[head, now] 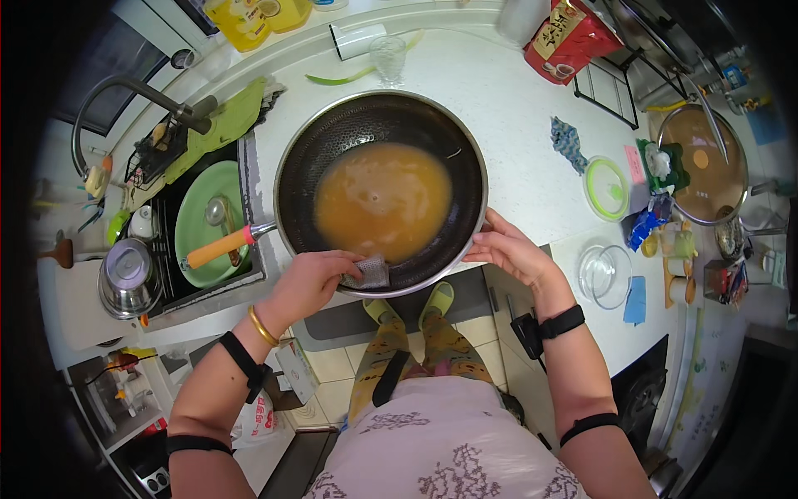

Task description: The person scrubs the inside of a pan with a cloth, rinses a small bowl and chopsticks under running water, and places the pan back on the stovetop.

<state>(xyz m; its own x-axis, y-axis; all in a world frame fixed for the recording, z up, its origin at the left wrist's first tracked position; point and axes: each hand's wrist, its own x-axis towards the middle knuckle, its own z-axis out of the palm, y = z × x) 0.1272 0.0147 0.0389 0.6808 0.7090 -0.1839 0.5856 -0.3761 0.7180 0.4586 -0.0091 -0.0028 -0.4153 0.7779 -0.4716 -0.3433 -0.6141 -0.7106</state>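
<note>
A large dark wok (368,125) with a honeycomb-textured inside sits at the counter's front edge, its wooden handle (218,248) reaching left over the sink. Cloudy orange-brown liquid (383,196) pools in it. My left hand (308,284) grips a grey mesh scouring cloth (369,273) against the near inner wall, just below the liquid. My right hand (508,246) holds the wok's rim at the near right, thumb above and fingers at the outer side.
The sink at left holds a green basin (215,181) with a ladle (217,212) in it; a faucet (193,115) stands behind. A glass (389,59) stands beyond the wok. At right are a blue cloth (567,143), a green-rimmed lid (606,187) and a glass bowl (605,276).
</note>
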